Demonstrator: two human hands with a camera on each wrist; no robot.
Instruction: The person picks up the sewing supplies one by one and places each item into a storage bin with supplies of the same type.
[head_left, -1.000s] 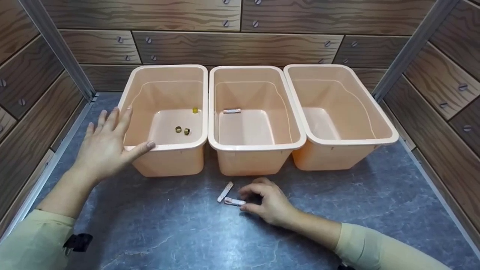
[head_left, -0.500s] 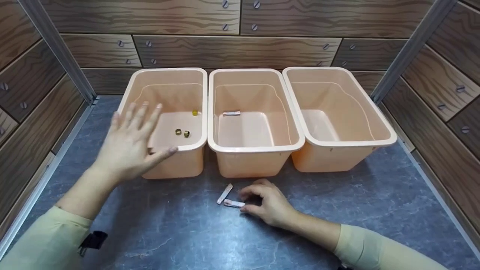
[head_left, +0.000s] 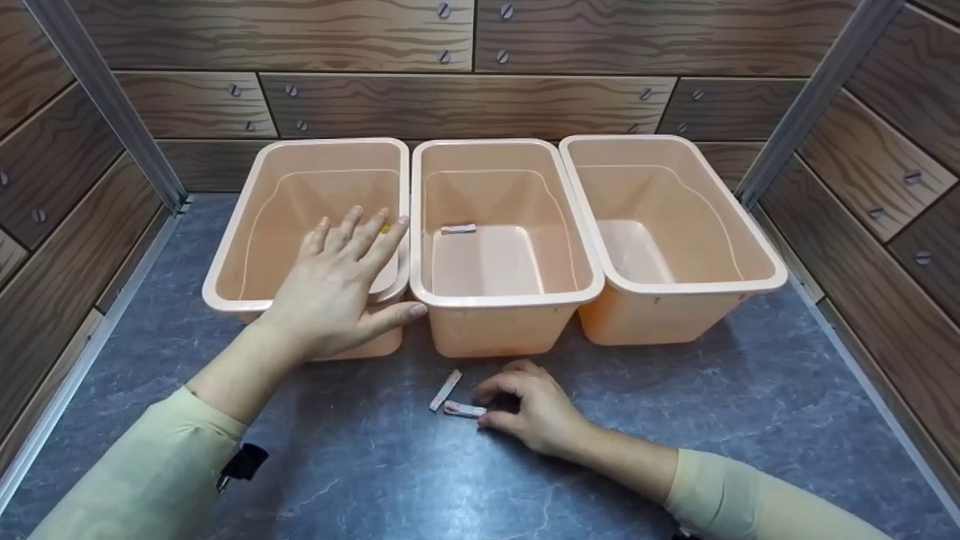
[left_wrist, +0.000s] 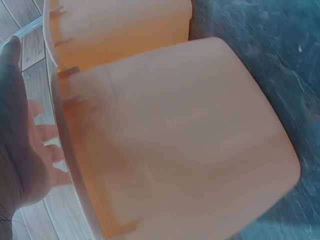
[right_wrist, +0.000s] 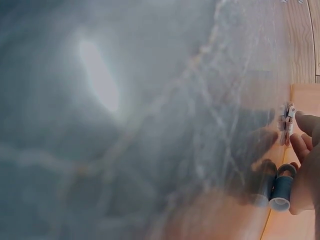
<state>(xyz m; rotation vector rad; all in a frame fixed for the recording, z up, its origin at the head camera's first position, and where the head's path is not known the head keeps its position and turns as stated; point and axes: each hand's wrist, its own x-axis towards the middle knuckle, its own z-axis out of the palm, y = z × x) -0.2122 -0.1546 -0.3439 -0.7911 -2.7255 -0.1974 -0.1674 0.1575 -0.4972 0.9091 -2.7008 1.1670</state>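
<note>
Splaying wide and empty, left hand [head_left: 330, 296] extends forward; right hand [head_left: 538, 409] curls, its hold unclear.

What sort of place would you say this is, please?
It looks like a small enclosed workstation: wood-patterned panels and grey corner posts surround a marbled blue-grey tabletop, where three peach bins stand in a row.

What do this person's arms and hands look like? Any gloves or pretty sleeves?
No gloves! The left hand and right hand are bare, and I see no rings. The left sleeve and right sleeve are plain pale yellow-green, ending before the wrists. A small black piece sticks out beside the left sleeve.
</note>
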